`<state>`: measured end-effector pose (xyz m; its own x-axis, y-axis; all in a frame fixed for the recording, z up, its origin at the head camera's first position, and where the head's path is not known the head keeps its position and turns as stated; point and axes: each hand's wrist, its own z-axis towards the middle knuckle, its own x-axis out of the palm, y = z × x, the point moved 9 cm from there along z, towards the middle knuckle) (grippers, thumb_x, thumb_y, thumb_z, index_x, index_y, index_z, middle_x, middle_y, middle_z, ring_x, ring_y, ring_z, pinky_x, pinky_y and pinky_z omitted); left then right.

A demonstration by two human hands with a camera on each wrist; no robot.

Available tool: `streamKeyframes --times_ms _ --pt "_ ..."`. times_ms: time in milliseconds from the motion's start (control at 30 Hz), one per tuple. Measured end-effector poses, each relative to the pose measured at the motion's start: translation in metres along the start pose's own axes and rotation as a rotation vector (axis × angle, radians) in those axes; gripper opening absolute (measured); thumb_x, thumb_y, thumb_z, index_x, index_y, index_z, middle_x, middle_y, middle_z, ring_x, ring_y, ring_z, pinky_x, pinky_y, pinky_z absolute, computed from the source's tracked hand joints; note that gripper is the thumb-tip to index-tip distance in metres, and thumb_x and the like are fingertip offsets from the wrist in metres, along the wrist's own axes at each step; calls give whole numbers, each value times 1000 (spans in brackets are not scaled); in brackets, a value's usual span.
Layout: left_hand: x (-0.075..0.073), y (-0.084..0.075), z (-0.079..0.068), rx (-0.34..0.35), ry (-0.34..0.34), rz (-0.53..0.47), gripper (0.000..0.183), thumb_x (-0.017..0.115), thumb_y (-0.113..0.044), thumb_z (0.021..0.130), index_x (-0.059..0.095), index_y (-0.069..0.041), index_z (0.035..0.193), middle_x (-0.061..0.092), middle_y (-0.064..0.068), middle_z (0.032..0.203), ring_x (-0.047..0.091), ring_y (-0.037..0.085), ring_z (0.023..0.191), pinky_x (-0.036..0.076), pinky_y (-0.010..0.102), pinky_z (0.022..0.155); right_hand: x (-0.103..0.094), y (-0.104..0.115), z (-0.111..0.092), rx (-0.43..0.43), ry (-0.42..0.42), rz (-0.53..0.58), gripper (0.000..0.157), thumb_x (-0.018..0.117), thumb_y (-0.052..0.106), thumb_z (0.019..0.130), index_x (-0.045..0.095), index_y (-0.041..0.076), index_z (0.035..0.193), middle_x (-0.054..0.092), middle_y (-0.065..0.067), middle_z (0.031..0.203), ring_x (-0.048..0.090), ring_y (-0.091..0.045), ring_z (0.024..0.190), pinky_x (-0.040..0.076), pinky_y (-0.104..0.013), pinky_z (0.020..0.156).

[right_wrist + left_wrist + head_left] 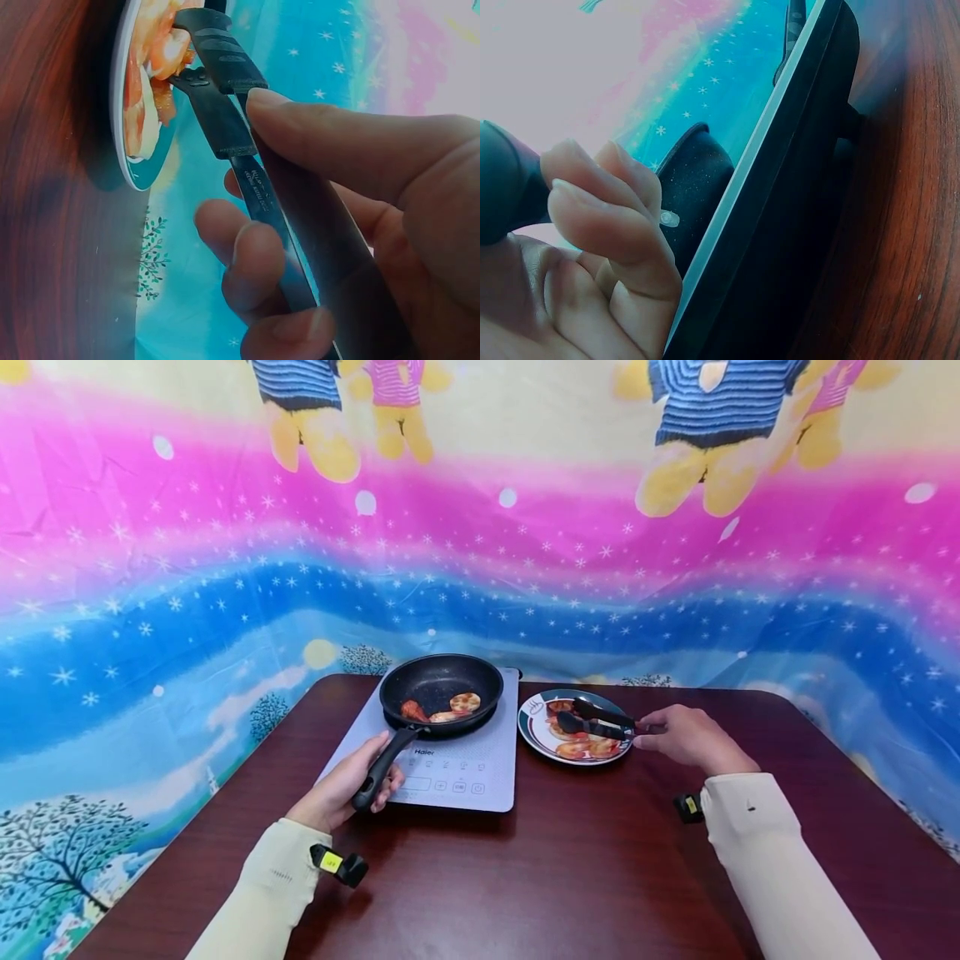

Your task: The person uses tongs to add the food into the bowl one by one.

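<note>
My left hand (358, 781) grips the handle (382, 768) of a black frying pan (420, 681), which sits on a flat induction cooker (480, 777). Several food pieces lie along the pan's near side, among them a round browned slice (465, 702) and a reddish piece (413, 711). In my right hand (690, 737) is a pair of black-tipped tongs (281, 217), held between thumb and fingers. The tong tips (588, 717) are over a patterned plate (534, 745) that bears several pieces of cooked food (577, 748); in the right wrist view they come right up to that food.
A dark reddish wooden table (585, 860) carries the cooker and, to its right, the plate. Behind hangs a colourful printed cloth (480, 552), close to the table's back edge. Each forearm wears a cream sleeve with a small black camera (341, 865) at the wrist.
</note>
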<state>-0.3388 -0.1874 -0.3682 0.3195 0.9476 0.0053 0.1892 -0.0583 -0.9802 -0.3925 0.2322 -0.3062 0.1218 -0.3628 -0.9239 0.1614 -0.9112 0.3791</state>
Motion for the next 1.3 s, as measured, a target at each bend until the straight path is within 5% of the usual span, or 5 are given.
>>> streamKeyframes --times_ms 233,333,667,967,1300 --pt "3 0 2 1 9 6 66 26 -55 102 31 -3 142 55 2 70 49 7 47 42 19 45 15 -2 -2 27 87 62 54 63 33 94 55 -7 129 64 -10 81 56 -20 70 49 -35 64" --pt "4 -1 2 11 22 10 68 26 -56 102 30 -3 143 55 1 70 49 7 48 42 19 46 18 -2 -2 31 105 63 51 62 33 94 57 -6 127 61 -7 76 53 -18 67 46 -33 60" --pt "3 0 2 8 12 24 70 27 -58 101 30 -4 145 54 1 71 48 6 48 42 19 46 20 5 -1 -9 111 11 57 59 41 94 60 -10 119 65 -12 91 55 -21 76 47 -34 64" --pt "2 -1 1 13 13 23 69 26 -57 101 30 -3 145 54 0 70 48 6 47 41 19 45 20 0 -3 71 122 2 59 54 62 89 65 5 78 42 -2 62 40 -16 57 37 -32 52" --pt "2 -1 1 10 14 20 67 23 -54 102 29 -3 145 54 1 70 48 6 47 42 19 45 18 1 -5 49 134 -44 60 56 56 91 72 -1 97 68 -9 85 52 -20 68 43 -34 58"
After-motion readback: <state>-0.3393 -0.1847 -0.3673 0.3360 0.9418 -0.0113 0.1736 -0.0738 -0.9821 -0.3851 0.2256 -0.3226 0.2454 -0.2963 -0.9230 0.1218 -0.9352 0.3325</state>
